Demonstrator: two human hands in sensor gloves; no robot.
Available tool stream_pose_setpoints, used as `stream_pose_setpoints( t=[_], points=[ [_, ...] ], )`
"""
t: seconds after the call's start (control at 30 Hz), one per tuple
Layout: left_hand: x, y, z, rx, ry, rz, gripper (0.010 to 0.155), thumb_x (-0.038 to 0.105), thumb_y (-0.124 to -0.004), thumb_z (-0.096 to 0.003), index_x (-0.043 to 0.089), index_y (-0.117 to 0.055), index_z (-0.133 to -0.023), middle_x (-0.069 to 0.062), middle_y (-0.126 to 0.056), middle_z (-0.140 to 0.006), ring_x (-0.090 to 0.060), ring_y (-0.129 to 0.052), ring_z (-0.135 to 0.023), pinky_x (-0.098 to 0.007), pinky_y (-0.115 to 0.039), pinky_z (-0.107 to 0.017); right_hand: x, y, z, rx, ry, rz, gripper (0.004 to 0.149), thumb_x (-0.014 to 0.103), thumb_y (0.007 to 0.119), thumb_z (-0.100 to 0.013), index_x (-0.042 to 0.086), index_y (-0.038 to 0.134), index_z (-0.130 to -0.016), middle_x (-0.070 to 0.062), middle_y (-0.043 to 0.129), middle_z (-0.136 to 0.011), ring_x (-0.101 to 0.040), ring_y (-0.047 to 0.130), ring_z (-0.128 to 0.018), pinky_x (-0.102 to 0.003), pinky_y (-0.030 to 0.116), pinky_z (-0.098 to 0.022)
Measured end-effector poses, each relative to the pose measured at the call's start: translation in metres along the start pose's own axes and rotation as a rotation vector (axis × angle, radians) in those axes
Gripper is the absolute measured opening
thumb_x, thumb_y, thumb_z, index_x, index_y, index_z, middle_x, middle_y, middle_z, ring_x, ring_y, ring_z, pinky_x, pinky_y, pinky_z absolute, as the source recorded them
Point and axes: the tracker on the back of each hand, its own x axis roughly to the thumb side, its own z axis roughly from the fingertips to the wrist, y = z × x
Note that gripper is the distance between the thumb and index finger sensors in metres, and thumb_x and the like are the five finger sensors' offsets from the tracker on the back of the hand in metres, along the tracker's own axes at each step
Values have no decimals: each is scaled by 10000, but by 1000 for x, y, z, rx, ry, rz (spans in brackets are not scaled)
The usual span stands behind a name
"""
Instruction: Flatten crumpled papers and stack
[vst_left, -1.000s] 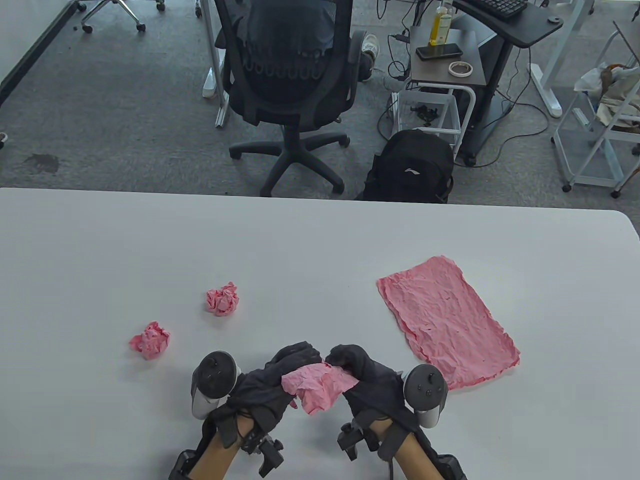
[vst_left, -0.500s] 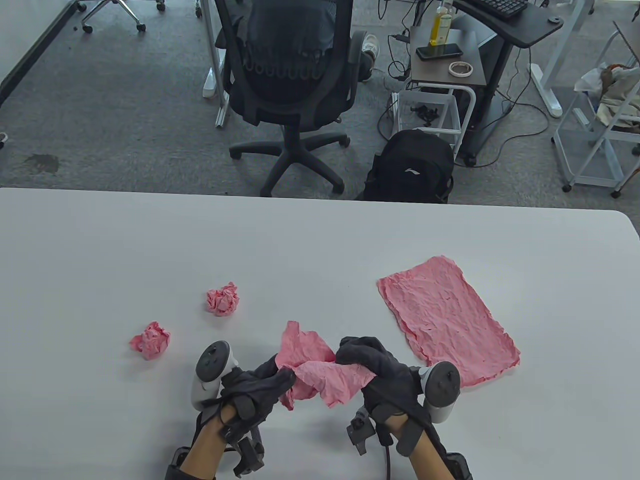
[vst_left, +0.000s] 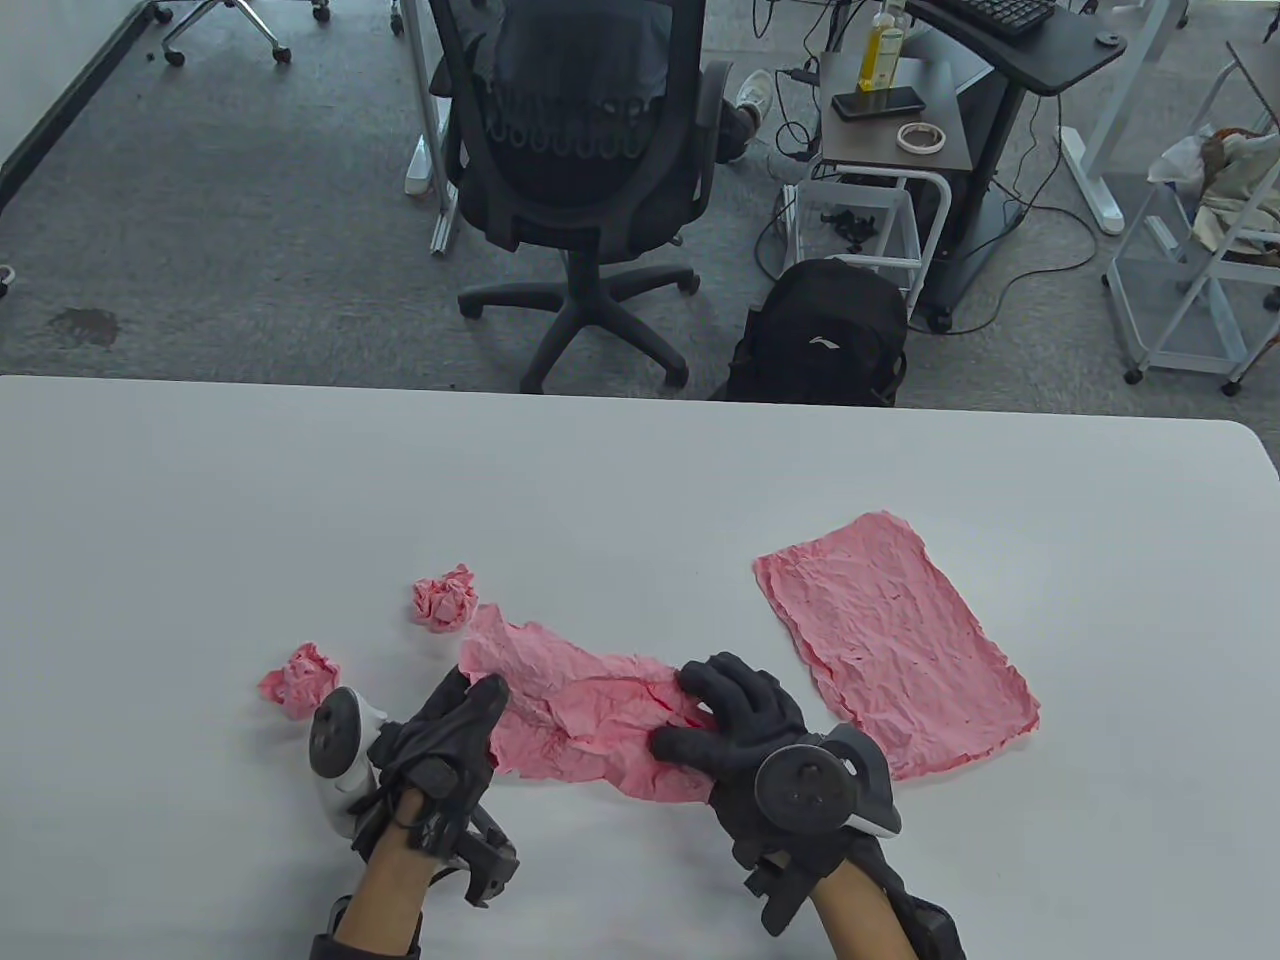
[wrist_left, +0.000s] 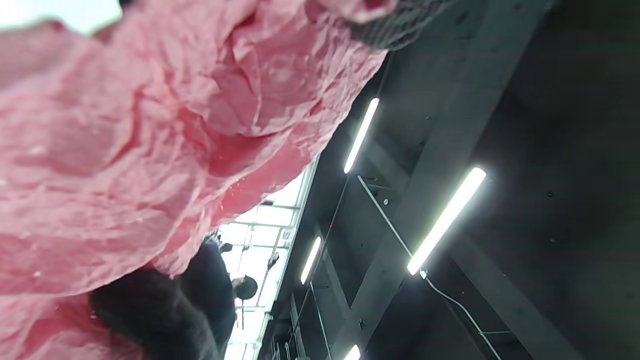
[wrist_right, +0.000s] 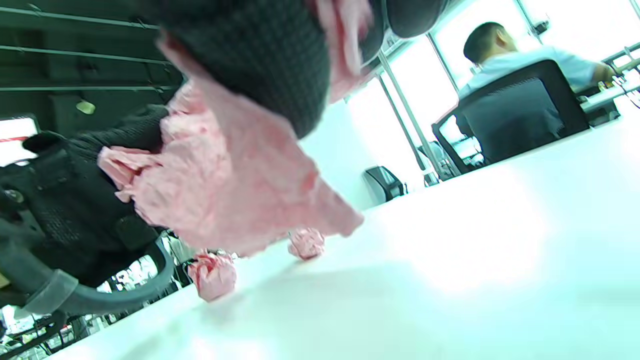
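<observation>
A half-opened, wrinkled pink paper (vst_left: 590, 700) is stretched between my two hands near the table's front edge. My left hand (vst_left: 478, 705) grips its left end. My right hand (vst_left: 700, 715) pinches its right end. In the right wrist view the paper (wrist_right: 225, 185) hangs just above the table. It fills the left wrist view (wrist_left: 125, 150). A flattened pink sheet (vst_left: 890, 640) lies to the right. Two crumpled pink balls (vst_left: 445, 598) (vst_left: 298, 680) lie to the left; both also show in the right wrist view (wrist_right: 306, 243) (wrist_right: 214, 275).
The white table (vst_left: 200, 480) stretches wide behind the papers. An office chair (vst_left: 575, 150) and a black backpack (vst_left: 820, 335) stand on the floor beyond the far edge.
My hands have moved apart and the bunched paper has opened into a long wrinkled sheet. My left hand has moved left, toward the nearer ball.
</observation>
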Motion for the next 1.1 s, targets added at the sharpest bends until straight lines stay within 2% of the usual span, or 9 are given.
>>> stream_pose_setpoints(
  t=[0.1, 0.27, 0.43, 0.57, 0.67, 0.73, 0.83, 0.97, 1.1],
  points=[
    [11, 5, 0, 43, -53, -189, 485, 394, -698, -573, 310, -704, -1050, -16, -866, -940, -242, -1027, -734, -428, -832, -579, -8, -3, 1, 75, 65, -5, 542, 257, 894, -468, 281, 726, -983, -183, 344, -1156, -526, 254, -1016, -730, 249, -667],
    [30, -5, -1, 29, -161, -478, 479, 367, -727, -557, 313, -748, -1033, -28, -865, -952, -297, -983, -789, -490, -782, -616, -20, -21, 5, 170, 104, -293, 879, 347, 962, -434, 328, 375, -1088, -206, 226, -1163, -543, 207, -1004, -698, 272, -670],
    [35, -22, 0, -17, -210, -599, 474, 370, -750, -544, 305, -786, -1012, -31, -916, -901, -290, -1021, -734, -486, -806, -586, -20, -37, 9, 81, 32, -482, 962, 431, 955, -436, 298, 273, -1101, -232, 254, -1162, -548, 226, -1005, -687, 295, -675],
    [35, -41, -2, -162, -224, -599, 475, 377, -756, -548, 296, -785, -1015, -33, -913, -904, -296, -1022, -731, -486, -806, -585, -1, -20, 2, 36, -46, -576, 994, 575, 894, -430, 246, 246, -1108, -279, 310, -1155, -567, 250, -1004, -721, 277, -663],
    [35, -55, -3, -209, -232, -622, 476, 391, -765, -540, 293, -797, -1005, -32, -922, -898, -292, -1031, -719, -480, -815, -575, 16, 0, -7, -50, 26, -533, 830, 478, 878, -467, 119, 444, -1076, -295, 511, -1091, -581, 420, -967, -737, 375, -634],
    [33, -56, -2, -207, -203, -619, 484, 383, -779, -538, 244, -799, -1001, -52, -923, -890, -310, -1035, -699, -492, -816, -558, 20, -2, -9, -181, 12, -470, 421, 319, 878, -468, 100, 832, -824, -236, 805, -936, -543, 647, -887, -702, 526, -591],
    [30, -45, -2, -124, -129, -686, 490, 376, -821, -516, 203, -822, -974, -64, -948, -846, -302, -1058, -645, -486, -835, -522, 9, -11, -2, -326, 44, -463, 403, 348, 867, -455, 153, 830, -806, -159, 915, -850, -460, 831, -799, -633, 662, -559],
    [24, -31, -3, -99, -56, -628, 449, 356, -827, -510, 192, -860, -926, -49, -981, -761, -254, -1075, -566, -469, -848, -486, -13, -4, 0, -243, 94, -730, 434, 258, 879, -458, 162, 739, -858, -114, 919, -702, -361, 976, -576, -565, 766, -452],
    [21, -24, -4, -71, -13, -527, 452, 362, -824, -511, 169, -868, -917, -43, -999, -681, -232, -1073, -464, -461, -849, -432, -22, -7, 0, -250, 154, -712, 477, 316, 893, -458, 149, 748, -881, -87, 909, -586, -282, 962, -433, -539, 773, -409]
  ],
)
